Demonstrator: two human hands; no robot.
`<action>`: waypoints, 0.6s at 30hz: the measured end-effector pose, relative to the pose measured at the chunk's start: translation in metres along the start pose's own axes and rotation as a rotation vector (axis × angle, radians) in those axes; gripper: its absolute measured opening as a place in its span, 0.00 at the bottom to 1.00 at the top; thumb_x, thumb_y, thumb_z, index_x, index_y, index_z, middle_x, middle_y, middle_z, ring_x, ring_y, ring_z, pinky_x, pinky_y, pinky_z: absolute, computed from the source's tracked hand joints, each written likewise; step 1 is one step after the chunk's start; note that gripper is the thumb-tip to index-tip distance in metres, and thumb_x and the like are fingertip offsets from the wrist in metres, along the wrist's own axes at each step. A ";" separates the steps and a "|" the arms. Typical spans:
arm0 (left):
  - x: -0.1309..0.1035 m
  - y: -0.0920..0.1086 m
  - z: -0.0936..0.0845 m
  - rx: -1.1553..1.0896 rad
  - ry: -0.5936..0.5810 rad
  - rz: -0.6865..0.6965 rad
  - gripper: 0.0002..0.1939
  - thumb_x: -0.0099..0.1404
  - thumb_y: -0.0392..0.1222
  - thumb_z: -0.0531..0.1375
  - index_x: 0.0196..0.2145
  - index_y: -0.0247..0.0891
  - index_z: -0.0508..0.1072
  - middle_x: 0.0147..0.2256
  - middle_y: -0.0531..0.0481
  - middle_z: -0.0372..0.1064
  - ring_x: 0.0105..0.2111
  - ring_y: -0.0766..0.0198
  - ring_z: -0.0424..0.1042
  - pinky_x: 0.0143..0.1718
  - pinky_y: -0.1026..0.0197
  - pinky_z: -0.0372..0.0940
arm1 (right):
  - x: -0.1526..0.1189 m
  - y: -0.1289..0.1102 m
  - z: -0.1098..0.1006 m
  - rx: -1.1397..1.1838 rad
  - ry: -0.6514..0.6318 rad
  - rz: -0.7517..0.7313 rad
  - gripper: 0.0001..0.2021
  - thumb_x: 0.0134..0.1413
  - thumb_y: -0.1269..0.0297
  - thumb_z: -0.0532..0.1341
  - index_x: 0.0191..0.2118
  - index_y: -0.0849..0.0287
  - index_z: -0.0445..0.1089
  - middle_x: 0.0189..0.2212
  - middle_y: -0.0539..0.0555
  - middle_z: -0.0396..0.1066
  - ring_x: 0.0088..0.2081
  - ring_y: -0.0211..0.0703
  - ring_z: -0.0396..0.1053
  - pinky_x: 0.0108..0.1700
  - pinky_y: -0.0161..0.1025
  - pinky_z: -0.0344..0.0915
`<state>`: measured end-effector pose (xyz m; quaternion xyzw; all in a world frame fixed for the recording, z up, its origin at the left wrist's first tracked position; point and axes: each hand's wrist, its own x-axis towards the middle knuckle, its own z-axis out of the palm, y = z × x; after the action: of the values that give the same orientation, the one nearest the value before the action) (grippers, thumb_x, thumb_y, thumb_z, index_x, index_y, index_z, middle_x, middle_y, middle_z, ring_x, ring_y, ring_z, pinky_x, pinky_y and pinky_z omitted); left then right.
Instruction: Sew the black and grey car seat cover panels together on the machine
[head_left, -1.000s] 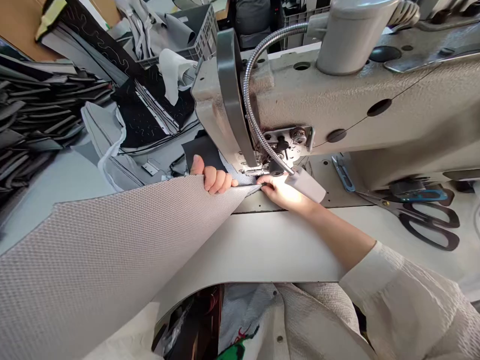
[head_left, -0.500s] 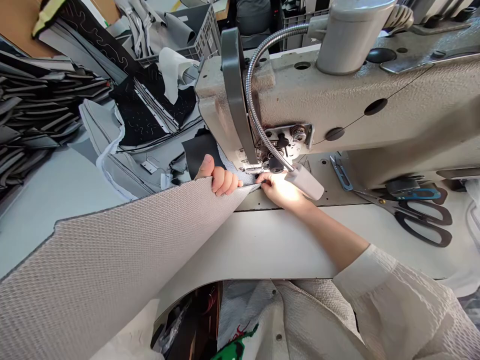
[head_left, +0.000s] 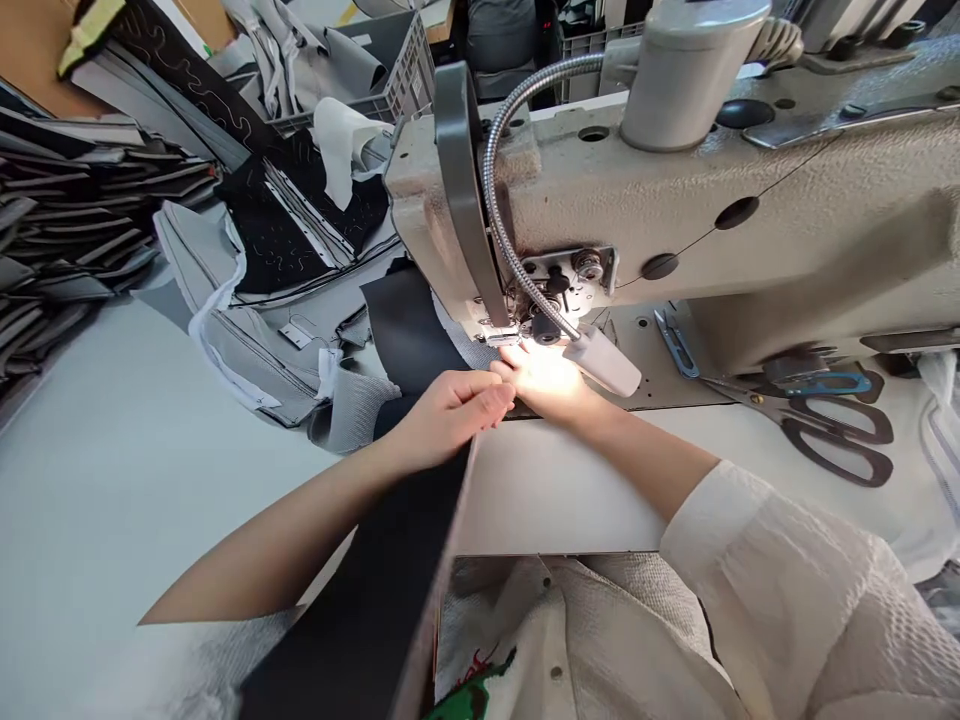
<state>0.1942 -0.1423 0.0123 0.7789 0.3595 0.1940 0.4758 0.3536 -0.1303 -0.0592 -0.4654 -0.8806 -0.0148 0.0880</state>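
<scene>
A long fabric panel (head_left: 375,590), dark on the side facing me, hangs from the sewing machine area down over the table's front edge. My left hand (head_left: 461,410) is closed around its edge, thumb on top, just in front of the presser foot (head_left: 501,336). Touching it on the right, my right hand (head_left: 544,382) lies under the bright machine lamp (head_left: 604,360) with its fingers curled at the fabric edge. Glare and the fingers themselves hide most of what it grips. Grey mesh fabric (head_left: 469,345) runs beneath the needle area.
The sewing machine (head_left: 675,200) fills the upper right. Large scissors (head_left: 832,430) and blue thread snips (head_left: 676,345) lie right of my right hand. Grey sewn pieces (head_left: 259,350) and stacked dark panels (head_left: 75,220) are at left. Behind stands a grey crate (head_left: 409,75).
The panel has swung from the left down towards my lap, turning its dark side to me. My left hand has come over its edge and now meets my right hand.
</scene>
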 end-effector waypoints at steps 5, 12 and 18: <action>0.009 -0.021 -0.013 1.001 0.160 0.052 0.07 0.62 0.37 0.52 0.33 0.36 0.70 0.35 0.44 0.67 0.39 0.55 0.66 0.39 0.55 0.62 | -0.004 -0.008 -0.009 -0.072 -0.014 -0.178 0.16 0.59 0.79 0.46 0.37 0.65 0.71 0.35 0.60 0.69 0.37 0.45 0.62 0.34 0.39 0.54; 0.023 -0.050 -0.027 1.360 -0.022 0.155 0.15 0.64 0.35 0.51 0.44 0.38 0.73 0.34 0.43 0.72 0.43 0.51 0.67 0.41 0.52 0.60 | -0.041 -0.020 -0.004 -0.148 -0.049 -0.115 0.23 0.55 0.81 0.45 0.56 0.73 0.63 0.56 0.70 0.61 0.30 0.44 0.68 0.27 0.40 0.57; 0.025 -0.066 -0.031 1.291 0.096 0.246 0.16 0.65 0.36 0.51 0.43 0.43 0.76 0.30 0.44 0.71 0.40 0.54 0.68 0.40 0.54 0.60 | -0.047 -0.025 -0.011 -0.052 -0.110 0.023 0.25 0.51 0.75 0.50 0.57 0.70 0.60 0.60 0.73 0.55 0.29 0.45 0.69 0.26 0.39 0.58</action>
<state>0.1660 -0.0856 -0.0323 0.9337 0.3329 0.0267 -0.1289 0.3610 -0.1840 -0.0553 -0.4779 -0.8779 -0.0111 0.0277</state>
